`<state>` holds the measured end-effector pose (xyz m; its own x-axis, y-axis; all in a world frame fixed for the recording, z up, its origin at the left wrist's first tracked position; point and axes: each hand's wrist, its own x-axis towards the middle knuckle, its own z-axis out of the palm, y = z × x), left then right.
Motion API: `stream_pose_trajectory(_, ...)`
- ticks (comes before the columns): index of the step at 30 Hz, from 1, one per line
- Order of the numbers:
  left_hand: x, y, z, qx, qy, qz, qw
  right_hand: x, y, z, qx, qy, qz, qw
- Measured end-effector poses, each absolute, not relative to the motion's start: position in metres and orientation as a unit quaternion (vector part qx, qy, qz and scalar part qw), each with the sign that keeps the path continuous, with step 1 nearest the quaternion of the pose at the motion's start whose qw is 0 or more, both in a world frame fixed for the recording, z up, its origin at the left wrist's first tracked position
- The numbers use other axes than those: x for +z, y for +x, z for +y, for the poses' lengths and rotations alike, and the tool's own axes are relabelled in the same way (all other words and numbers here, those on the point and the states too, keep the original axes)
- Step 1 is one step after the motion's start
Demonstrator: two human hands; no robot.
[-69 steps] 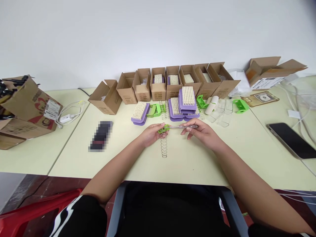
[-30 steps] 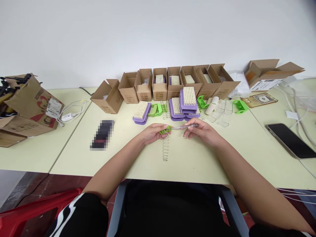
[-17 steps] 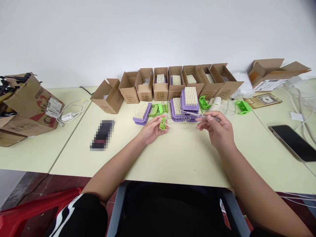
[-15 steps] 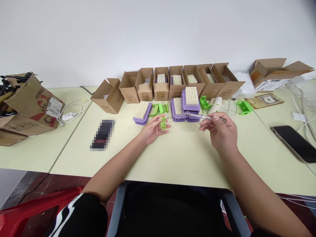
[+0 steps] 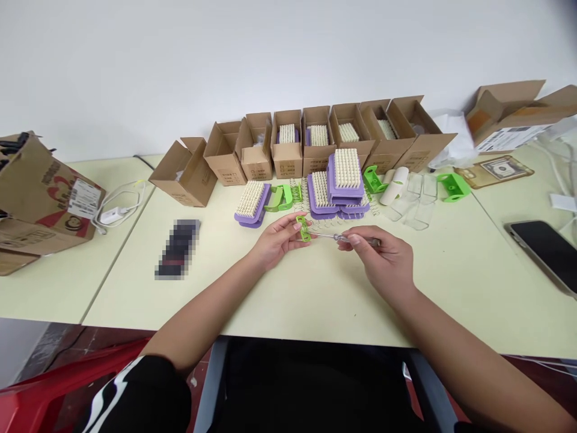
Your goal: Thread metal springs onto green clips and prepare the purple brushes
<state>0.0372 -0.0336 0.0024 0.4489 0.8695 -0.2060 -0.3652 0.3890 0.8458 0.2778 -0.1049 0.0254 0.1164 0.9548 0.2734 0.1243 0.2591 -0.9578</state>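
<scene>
With my half-open left hand (image 5: 276, 243) pinching the clip (image 5: 306, 237) above the table (image 5: 288, 300) and my right hand (image 5: 390, 255) closed round the tool (image 5: 370, 242), I seem midway on this piece, the brackets (image 5: 453, 187) beyond lying loose.

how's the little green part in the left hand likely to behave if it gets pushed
The little green part looks like moulded plastic, so it is probably stiff rather than floppy. Its open frame suggests it is fairly light. The left hand appears to hold it only by the fingers, so a sideways push might twist it.
</scene>
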Motion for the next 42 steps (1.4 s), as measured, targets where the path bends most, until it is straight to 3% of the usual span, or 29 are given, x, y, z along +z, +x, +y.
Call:
stream_pose_trajectory(8,0.002,0.038,-0.034,0.374,0.372,0.319,0.787,0.024,0.282,-0.101,0.372,-0.494,-0.565,0.546)
stream_pose_trajectory(23,0.0,0.037,-0.034,0.363,0.351,0.359,0.785,0.035,0.287,-0.102,0.273,-0.5,-0.678,0.465)
stream_pose_trajectory(42,0.004,0.045,-0.037,0.416,0.332,0.375,0.759,0.031,0.269,-0.113,0.04,-0.388,-0.791,0.47)
